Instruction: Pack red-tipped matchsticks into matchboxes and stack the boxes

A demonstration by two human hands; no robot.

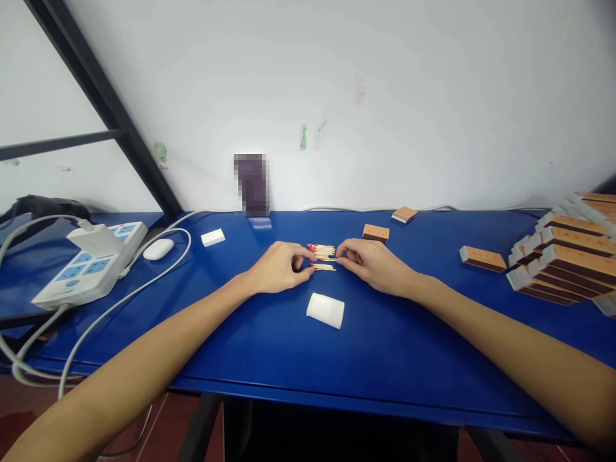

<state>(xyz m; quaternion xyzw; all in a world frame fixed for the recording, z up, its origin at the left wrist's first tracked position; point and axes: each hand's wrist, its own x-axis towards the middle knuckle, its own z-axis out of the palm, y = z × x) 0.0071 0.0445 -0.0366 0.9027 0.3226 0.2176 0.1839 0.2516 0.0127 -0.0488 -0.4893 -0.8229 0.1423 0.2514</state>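
On the blue table lies a pile of red-headed matchsticks [323, 251], with a smaller row of matchsticks [326, 267] just nearer to me. My left hand [280, 266] rests at the red heads; its index finger touches the pile and its thumb meets the small row, the two apart. From the other side, my right hand [369, 264] has its thumb and index finger closed at the tail of a single matchstick [329, 259] between the two groups. Closer to me lies a white matchbox tray [326, 310], whose inside I cannot see.
Orange matchboxes [563, 256] are stacked at the right, with loose matchboxes [482, 258] nearby and behind my right hand. A small white box [212, 237], a white earbud case [158, 249], cables and a power strip [91, 266] occupy the left. A blurred dark rectangle [253, 185] leans against the wall.
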